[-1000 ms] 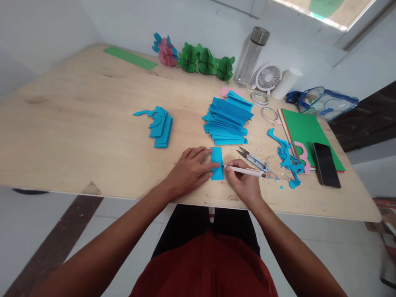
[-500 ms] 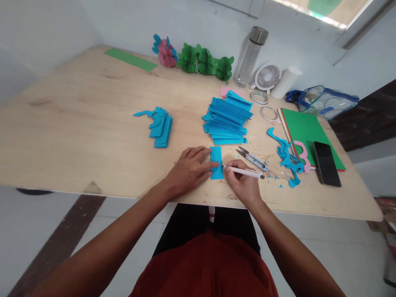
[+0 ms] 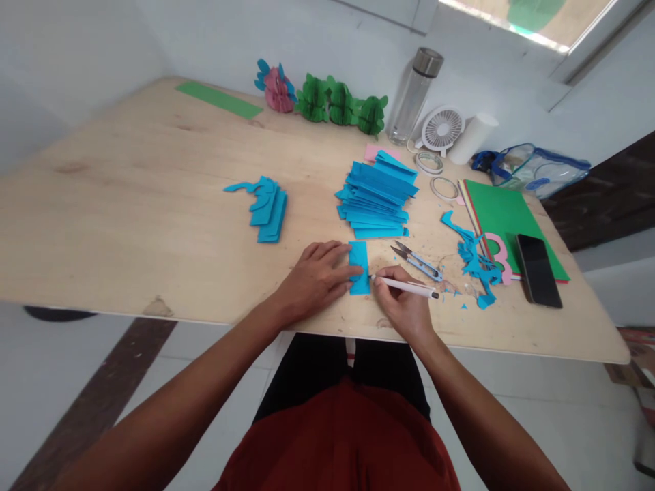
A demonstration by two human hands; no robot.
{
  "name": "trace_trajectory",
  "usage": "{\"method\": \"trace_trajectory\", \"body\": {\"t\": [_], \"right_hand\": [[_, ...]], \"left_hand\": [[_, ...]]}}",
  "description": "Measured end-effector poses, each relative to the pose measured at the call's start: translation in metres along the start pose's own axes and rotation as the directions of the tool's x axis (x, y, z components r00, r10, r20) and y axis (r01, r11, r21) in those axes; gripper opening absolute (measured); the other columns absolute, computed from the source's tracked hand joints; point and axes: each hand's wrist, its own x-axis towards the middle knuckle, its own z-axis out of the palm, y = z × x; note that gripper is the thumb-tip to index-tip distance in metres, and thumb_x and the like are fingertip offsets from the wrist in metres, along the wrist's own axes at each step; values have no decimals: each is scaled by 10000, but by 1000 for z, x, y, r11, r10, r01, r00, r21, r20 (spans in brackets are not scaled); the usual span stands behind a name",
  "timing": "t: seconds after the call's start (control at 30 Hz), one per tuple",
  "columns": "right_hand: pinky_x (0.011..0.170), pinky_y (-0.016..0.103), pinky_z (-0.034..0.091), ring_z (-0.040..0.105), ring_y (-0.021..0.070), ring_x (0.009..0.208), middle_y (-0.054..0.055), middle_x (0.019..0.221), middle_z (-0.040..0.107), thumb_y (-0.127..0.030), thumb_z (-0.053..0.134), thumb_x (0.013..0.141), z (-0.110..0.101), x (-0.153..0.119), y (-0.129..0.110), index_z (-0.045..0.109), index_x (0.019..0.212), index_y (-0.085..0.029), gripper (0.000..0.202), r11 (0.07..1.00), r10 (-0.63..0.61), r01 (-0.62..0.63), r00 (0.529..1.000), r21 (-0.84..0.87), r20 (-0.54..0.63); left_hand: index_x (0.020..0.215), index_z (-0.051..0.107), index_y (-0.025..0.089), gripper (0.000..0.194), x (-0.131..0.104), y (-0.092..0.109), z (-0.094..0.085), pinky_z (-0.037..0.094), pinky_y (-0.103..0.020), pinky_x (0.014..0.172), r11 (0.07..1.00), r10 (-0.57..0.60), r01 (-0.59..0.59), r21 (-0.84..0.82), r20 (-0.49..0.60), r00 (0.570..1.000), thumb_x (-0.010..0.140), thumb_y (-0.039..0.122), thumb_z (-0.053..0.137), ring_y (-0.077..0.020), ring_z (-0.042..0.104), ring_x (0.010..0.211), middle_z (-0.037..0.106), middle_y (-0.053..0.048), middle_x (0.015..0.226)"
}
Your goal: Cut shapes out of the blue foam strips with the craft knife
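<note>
Table: pale wood point(image 3: 127, 204), kinda marked up, pushed against a white wall point(image 3: 220, 41); the pile point(image 3: 379, 194) of folded blue paper is my landmark here
Room: light tile floor point(image 3: 215, 382) with a dark stripe off below and left of the pile, bit of window point(image 3: 532, 20) up and to its right
Hard to see: window is cut off by the top edge, fingers cover part of the card, and the pen tip is too tiny to say if it's touching. No clue what's in the pouch point(image 3: 542, 168), far right of the pile
Card: small blue one point(image 3: 359, 254), flat just below the pile
Left hand: point(image 3: 314, 281) spread out palm-down, below and left of the pile, fingers on the card
Right hand: point(image 3: 404, 303) pinching a white pen point(image 3: 409, 286) below the pile, tip at the card's right edge
Near the right hand: open snips point(image 3: 417, 262), below and right of the pile, then blue scraps point(image 3: 475, 262)
Farther right of the pile: phone point(image 3: 539, 271) lying partly over the green sheets point(image 3: 501, 211)
Behind the pile: bottle point(image 3: 413, 95), with the fan point(image 3: 443, 129) to its right
Left of the pile: little blue stack point(image 3: 269, 215), well apart
</note>
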Motion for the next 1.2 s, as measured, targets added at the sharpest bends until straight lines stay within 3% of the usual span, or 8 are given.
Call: {"method": "trace_trajectory", "body": {"t": [1.2], "right_hand": [[553,236,434,567,130,571,-23,653,634,-304,576,851,0,-6,-2,626,782,-221,119,1000,1,-1,1000,-13,-16]], "left_hand": [[1150,696,287,294,0,2,-3,381,-529,1043,1000,-5,5,18,7,1000,932,276,500,-323,467,1272,549,-113,1375]]}}
